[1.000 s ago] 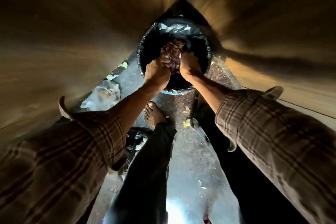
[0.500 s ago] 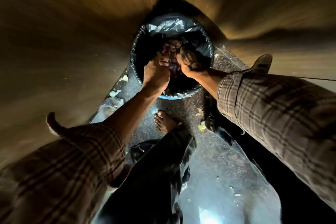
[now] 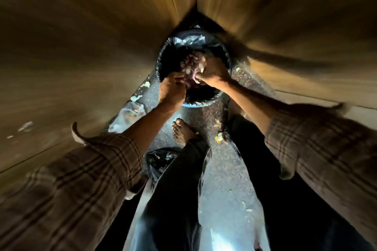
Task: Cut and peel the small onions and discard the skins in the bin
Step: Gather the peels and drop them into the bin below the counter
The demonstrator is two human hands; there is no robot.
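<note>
A round bin [image 3: 163, 63] lined with a black plastic bag stands on the floor in a corner between wooden panels. Both hands reach over its opening. A clump of purple and pale onion skins [image 3: 190, 67] sits between them, above the bin's dark inside. My left hand [image 3: 172, 89] cups the clump from the near left, fingers curled against it. My right hand [image 3: 211, 71] presses on it from the right, with bits of skin stuck at its fingertips. No whole onions or knife are in view.
Wooden cabinet panels [image 3: 81, 47] close in on the left and right. A clear plastic bag [image 3: 128, 114] and scraps lie left of the bin. A second black bag [image 3: 161, 161] sits by my bare foot [image 3: 181, 130]. Peel bits [image 3: 219, 136] dot the speckled floor.
Both hands have stayed over the bin with the skins. The right hand has tilted and shifted further over the opening, and the clump looks looser and more spread out.
</note>
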